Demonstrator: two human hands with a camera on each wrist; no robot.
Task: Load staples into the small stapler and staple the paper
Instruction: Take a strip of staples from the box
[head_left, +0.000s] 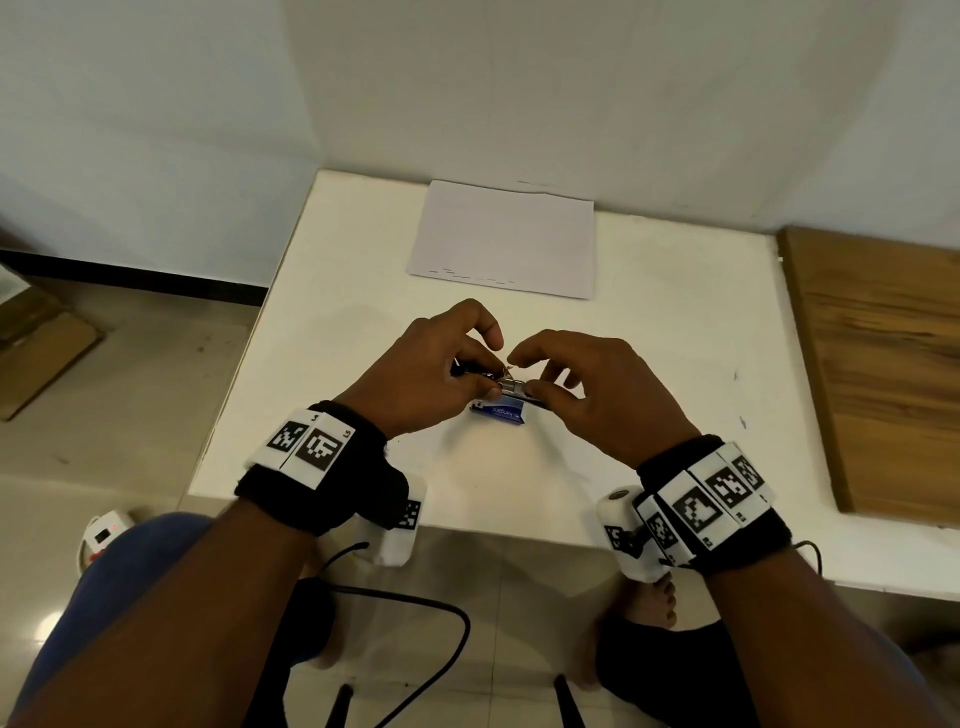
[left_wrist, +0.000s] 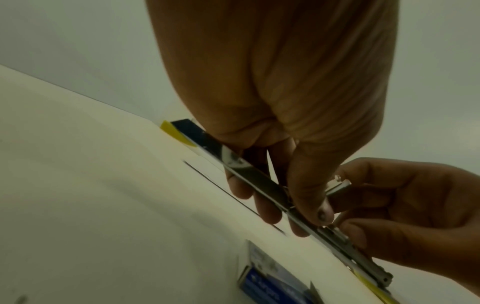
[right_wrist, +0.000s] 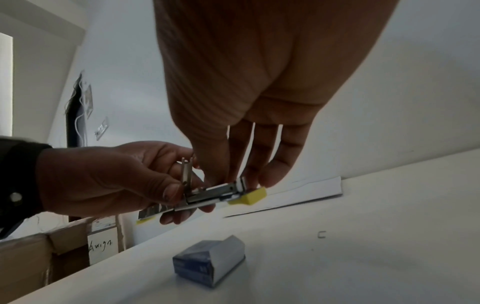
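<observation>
Hands meet above the middle of the white bench (head_left: 649, 322), both on the small stapler (head_left: 511, 387), which is held clear of the surface. The left hand (head_left: 421, 374) grips its left end, thumb curled on top and fingers underneath; the right hand (head_left: 597, 395) pinches the right end with thumb and fingertips. From the head view the stapler is little more than a glint of metal between the fingers. The right wrist view shows far more: the stapler (right_wrist: 207, 195) stands open, a thin metal arm raised upright by the left hand (right_wrist: 103, 181) while the silver channel lies level, with a yellow tip at its right end under the right hand (right_wrist: 246, 102). The left wrist view shows the long metal base edge-on (left_wrist: 272, 195). A blue staple box (head_left: 497, 413) lies on the bench just near of the hands, one flap open in the right wrist view (right_wrist: 210, 261). The paper (head_left: 504, 239) lies flat at the far edge, well apart from the stapler.
</observation>
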